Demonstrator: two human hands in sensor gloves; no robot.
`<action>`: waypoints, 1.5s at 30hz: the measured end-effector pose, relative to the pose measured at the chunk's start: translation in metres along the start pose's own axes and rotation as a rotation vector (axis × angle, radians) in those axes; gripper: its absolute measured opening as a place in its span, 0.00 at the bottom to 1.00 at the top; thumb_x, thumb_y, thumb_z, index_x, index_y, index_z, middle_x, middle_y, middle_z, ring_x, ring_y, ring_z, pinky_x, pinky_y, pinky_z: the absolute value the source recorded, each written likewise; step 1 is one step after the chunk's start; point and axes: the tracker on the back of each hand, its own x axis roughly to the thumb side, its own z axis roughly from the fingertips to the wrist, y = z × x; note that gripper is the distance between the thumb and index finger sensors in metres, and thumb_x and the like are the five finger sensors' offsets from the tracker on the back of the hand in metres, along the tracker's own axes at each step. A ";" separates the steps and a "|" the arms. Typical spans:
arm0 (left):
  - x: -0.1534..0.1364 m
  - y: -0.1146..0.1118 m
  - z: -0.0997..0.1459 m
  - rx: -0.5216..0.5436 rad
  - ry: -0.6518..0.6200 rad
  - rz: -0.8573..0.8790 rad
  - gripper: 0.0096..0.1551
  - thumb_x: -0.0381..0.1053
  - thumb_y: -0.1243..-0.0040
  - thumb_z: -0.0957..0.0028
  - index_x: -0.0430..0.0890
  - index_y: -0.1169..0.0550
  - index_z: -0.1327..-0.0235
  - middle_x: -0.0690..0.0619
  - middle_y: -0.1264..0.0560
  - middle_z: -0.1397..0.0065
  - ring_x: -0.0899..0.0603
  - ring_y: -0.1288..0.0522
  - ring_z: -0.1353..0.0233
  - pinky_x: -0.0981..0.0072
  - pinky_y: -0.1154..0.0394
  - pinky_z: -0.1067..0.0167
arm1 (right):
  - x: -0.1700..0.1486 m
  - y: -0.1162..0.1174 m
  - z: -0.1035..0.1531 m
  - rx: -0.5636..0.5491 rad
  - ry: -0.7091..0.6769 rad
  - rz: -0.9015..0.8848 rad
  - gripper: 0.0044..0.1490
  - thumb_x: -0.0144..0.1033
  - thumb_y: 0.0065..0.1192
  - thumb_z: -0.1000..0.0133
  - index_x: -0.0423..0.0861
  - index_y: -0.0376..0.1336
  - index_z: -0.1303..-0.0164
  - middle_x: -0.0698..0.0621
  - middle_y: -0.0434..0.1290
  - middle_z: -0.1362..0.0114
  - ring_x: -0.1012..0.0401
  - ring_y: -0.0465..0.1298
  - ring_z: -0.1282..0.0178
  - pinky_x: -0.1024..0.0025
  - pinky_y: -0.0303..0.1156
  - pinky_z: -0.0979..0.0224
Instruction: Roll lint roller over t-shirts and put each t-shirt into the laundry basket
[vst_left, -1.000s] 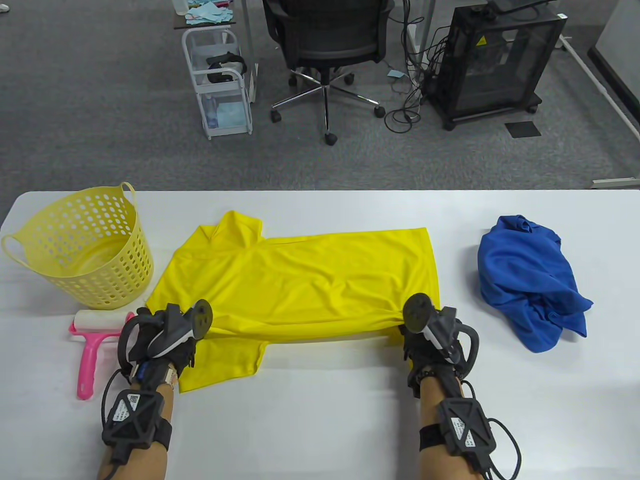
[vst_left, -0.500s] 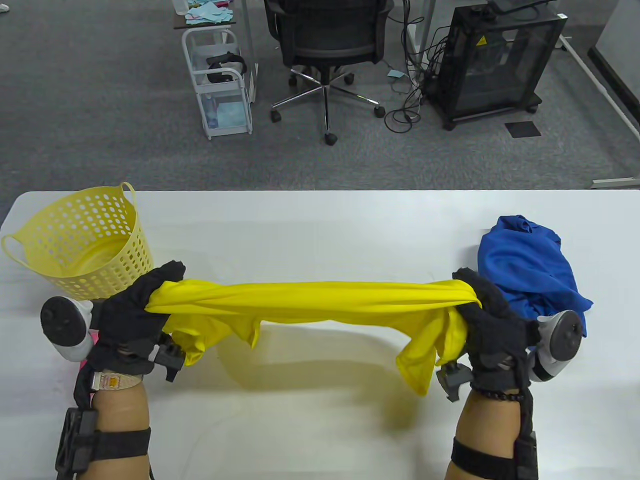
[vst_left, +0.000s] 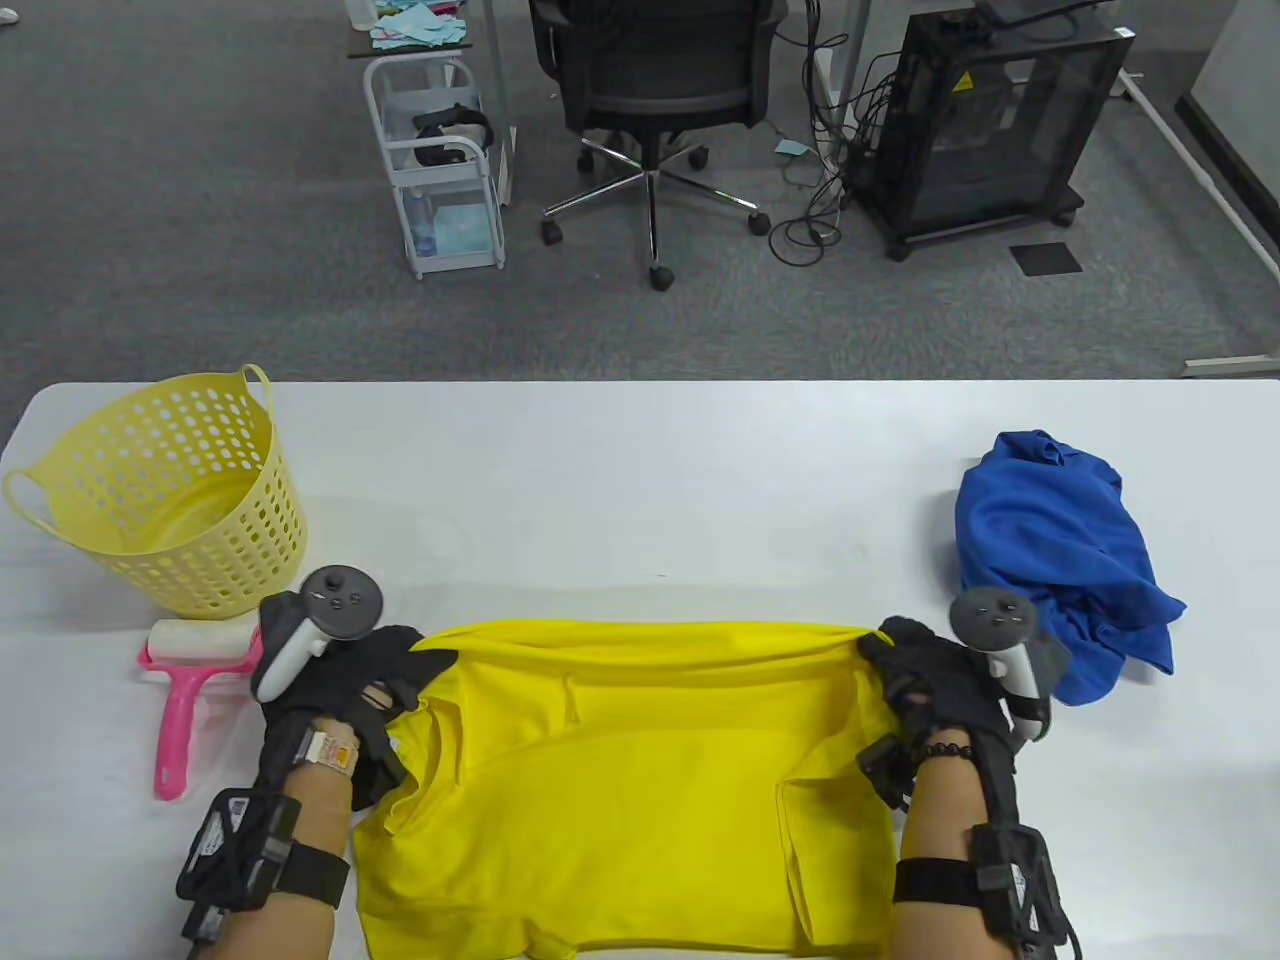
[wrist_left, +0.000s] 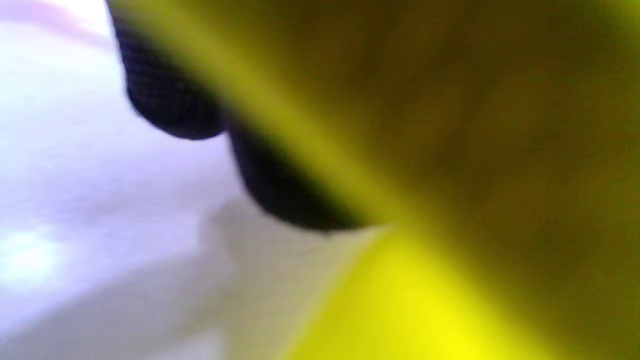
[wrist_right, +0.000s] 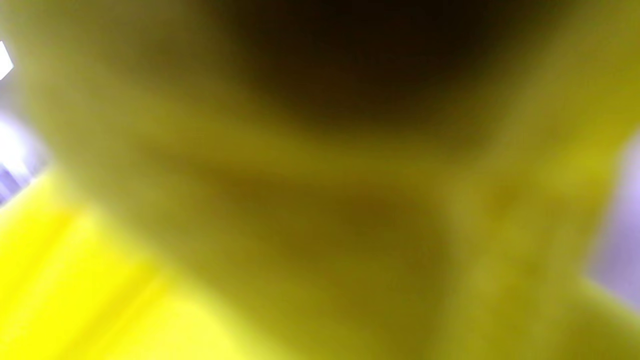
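Yellow shirt (vst_left: 640, 790) lay spread on the table (vst_left: 640, 480) at the near edge, roughly 6 o'clock of the table's centre, its lower part running out of the table view at the bottom. Its far edge was drawn in a nearly straight line between the two hands, with light creases near each end.

Left hand (vst_left: 345, 680) gripped the shirt's far left corner, fingers curled on the cloth; right hand (vst_left: 925, 685) gripped the far right corner likewise. Both sat low at the table surface, well apart, one at each end of the shirt's far edge. A tracker sat on the back of each hand.

Left wrist view: two dark fingertips (wrist_left: 170, 107) against blurred yellow cloth (wrist_left: 450, 150), white table behind. Right wrist view: filled by blurred yellow cloth (wrist_right: 320, 200); fingers could not be made out.

Roller (vst_left: 195, 680), pink handle and white roll, lay flat on the table at 9 o'clock of the left hand, just beside it, handle pointing to the near edge.

Basket (vst_left: 160, 490), yellow and perforated, stood upright at 11 o'clock of the left hand, just beyond the roller's roll.

Blue shirt (vst_left: 1060, 560) lay crumpled at 1 o'clock of the right hand, close by its tracker.

Beyond the table: office chair (vst_left: 655, 110), white cart (vst_left: 435, 160), black cabinet (vst_left: 985, 130) on grey carpet.
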 end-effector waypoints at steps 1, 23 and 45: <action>0.003 -0.003 -0.003 0.008 0.006 -0.091 0.35 0.71 0.42 0.50 0.45 0.20 0.44 0.56 0.12 0.68 0.56 0.11 0.81 0.60 0.14 0.63 | 0.004 0.004 -0.001 -0.003 0.036 0.069 0.37 0.51 0.60 0.43 0.45 0.57 0.28 0.51 0.79 0.50 0.64 0.83 0.75 0.67 0.82 0.61; 0.043 -0.036 0.006 -0.143 -0.311 -0.616 0.65 0.85 0.50 0.72 0.58 0.52 0.23 0.51 0.52 0.14 0.29 0.55 0.14 0.23 0.56 0.26 | 0.052 0.040 0.020 0.013 -0.093 0.629 0.62 0.71 0.60 0.60 0.57 0.40 0.21 0.42 0.45 0.10 0.34 0.47 0.13 0.27 0.42 0.22; 0.033 -0.026 0.008 -0.082 -0.293 -0.623 0.50 0.77 0.44 0.66 0.63 0.44 0.31 0.55 0.48 0.18 0.34 0.51 0.15 0.28 0.50 0.25 | 0.040 -0.013 0.039 -0.376 -0.398 -0.054 0.26 0.48 0.56 0.47 0.56 0.65 0.38 0.50 0.69 0.21 0.45 0.67 0.20 0.36 0.57 0.23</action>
